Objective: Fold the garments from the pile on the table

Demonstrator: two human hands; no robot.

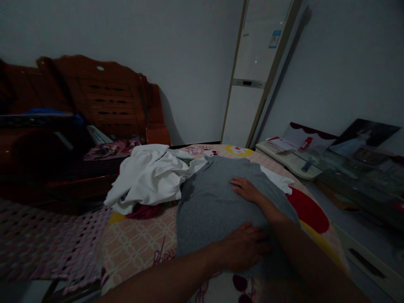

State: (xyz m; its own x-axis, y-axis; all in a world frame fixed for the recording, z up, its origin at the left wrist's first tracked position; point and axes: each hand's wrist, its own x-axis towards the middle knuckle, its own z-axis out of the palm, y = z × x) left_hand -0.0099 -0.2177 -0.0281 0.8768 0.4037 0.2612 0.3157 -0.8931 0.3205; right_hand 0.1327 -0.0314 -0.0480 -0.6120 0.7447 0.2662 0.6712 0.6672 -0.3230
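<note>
A grey knitted garment [208, 206] with a ribbed hem lies spread over a patterned cloth. Flat on its lower part rests my left hand [246, 247], fingers stretched to the right. Farther up the garment, my right hand [248, 190] presses down with its fingers pointing left. Neither hand grips anything. Left of the garment is a crumpled pile of white clothing [151, 176], with a bit of dark red fabric [143, 211] showing beneath it. Some white fabric [276, 179] sticks out at the garment's upper right side.
The patterned cloth [135, 244] covers a rounded surface under the clothes. A wooden bench [104, 97] holding bags and fabric stands at the left, beside a woven pink seat [47, 244]. A tall white air conditioner [249, 63] occupies the corner. Glass shelving [347, 168] runs along the right.
</note>
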